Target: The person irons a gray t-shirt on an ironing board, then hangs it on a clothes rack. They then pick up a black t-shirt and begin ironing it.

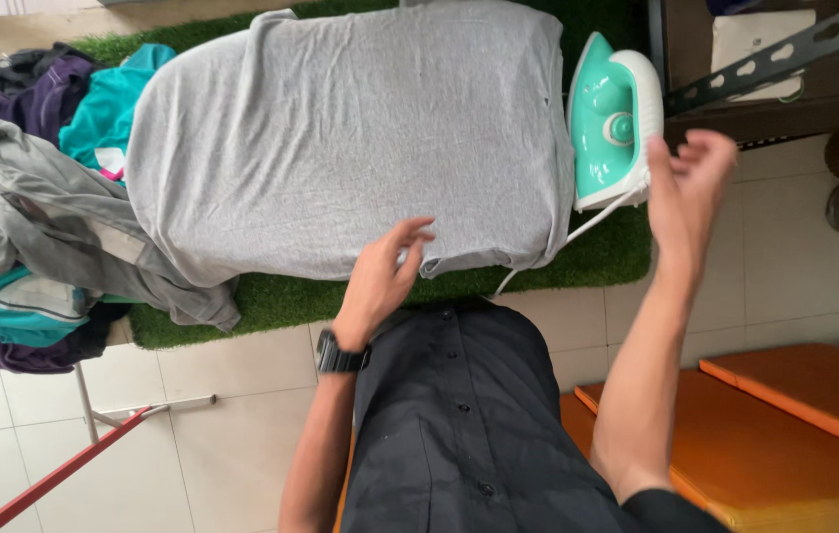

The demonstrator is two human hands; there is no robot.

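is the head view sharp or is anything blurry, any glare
Head view: soft even daylight, no harsh glare; the grey shirt and iron look sharp, the right hand is slightly motion-blurred, the left hand clearer.

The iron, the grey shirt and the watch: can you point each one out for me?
iron (609, 123): head view, on the middle of its teal body, near the dial.
grey shirt (350, 138): head view, on the flat middle of the cloth.
watch (341, 355): head view, on the black band at the left wrist.
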